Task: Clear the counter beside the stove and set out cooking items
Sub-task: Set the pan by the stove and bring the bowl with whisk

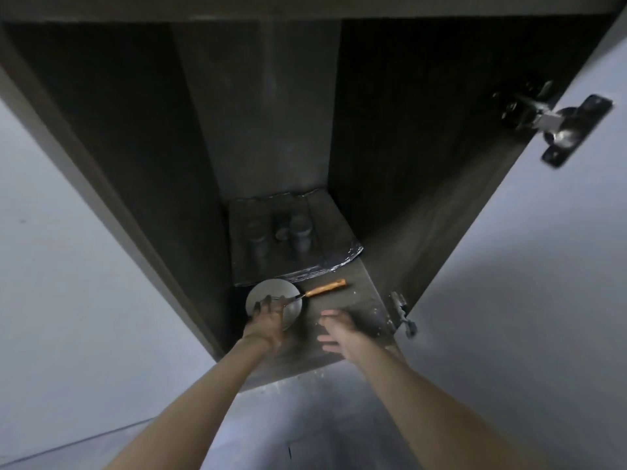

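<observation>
Gripping plate [281, 293] rim, left hand [268, 318] — right hand [336, 329] loose.

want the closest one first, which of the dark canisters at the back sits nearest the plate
The left canister: it stands closest to the plate; the middle canister and right canister sit farther back.

utensil [325, 288] on plate [271, 289], front left of cabinet shelf [353, 312]; cups [299, 234] behind

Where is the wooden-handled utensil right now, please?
Head view, lower centre: the utensil lies on the cabinet floor, its tip on the plate by the left hand, before the foil.
</observation>
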